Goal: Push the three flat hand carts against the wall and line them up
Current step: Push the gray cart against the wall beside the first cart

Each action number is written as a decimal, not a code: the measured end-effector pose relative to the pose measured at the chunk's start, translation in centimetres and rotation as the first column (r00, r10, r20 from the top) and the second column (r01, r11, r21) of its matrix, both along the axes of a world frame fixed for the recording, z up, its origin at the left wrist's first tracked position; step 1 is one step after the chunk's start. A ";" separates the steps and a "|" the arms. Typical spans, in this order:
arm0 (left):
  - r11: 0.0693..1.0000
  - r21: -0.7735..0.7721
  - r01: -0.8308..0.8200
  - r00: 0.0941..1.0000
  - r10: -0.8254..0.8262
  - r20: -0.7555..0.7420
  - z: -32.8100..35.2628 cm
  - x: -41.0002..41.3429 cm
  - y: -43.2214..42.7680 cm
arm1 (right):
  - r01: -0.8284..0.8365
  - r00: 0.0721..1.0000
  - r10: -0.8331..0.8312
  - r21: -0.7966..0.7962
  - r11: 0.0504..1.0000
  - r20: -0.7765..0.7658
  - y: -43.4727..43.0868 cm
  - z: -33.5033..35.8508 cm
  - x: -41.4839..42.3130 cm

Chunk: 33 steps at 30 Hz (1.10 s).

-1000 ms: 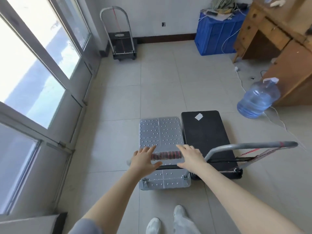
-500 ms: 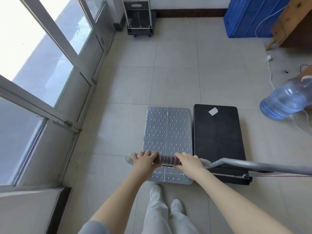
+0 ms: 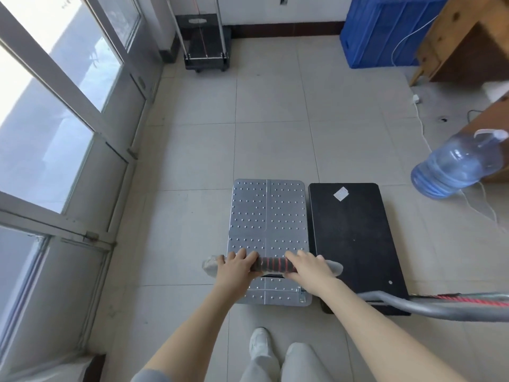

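Observation:
A silver studded flat cart stands on the tiled floor in front of me. Its handle bar, wrapped in red and black, is gripped by my left hand and my right hand. A black flat cart sits right beside it on the right, its grey handle leaning out to the right with a red cord on it. A third black cart with an upright handle stands against the far wall near the window corner.
Glass doors and windows line the left side. A blue crate and a wooden desk stand at the back right. A blue water jug lies on the floor at right, with white cables trailing nearby.
The silver cart has rolled forward under both hands toward the far wall, alongside the black cart. My hands now wrap the handle more fully.

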<state>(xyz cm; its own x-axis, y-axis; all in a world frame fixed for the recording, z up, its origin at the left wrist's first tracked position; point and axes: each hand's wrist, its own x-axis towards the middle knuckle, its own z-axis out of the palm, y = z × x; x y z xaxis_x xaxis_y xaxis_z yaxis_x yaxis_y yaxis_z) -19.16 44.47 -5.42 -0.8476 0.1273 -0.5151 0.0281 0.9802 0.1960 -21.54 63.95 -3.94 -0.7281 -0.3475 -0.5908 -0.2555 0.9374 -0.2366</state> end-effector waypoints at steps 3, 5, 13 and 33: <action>1.000 -0.025 0.015 1.000 -0.015 0.001 0.1 -3.0 -1.1 | 0.019 1.000 -0.019 -0.013 1.000 0.013 -1.1 -0.2 -2.7; 0.999 -0.034 0.025 1.000 -0.025 0.010 0.1 -5.1 -1.6 | 0.019 0.999 -0.019 -0.017 1.000 0.031 -1.6 -0.3 -4.6; 0.999 -0.033 0.018 0.999 -0.017 0.032 0.1 -13.9 -0.2 | 0.014 0.999 -0.013 -0.016 1.000 0.041 -0.3 -0.4 -13.8; 0.999 0.002 -0.047 0.998 0.047 0.030 -0.6 -43.2 0.6 | -0.009 1.000 0.010 0.048 0.999 -0.017 -0.1 -0.7 -44.1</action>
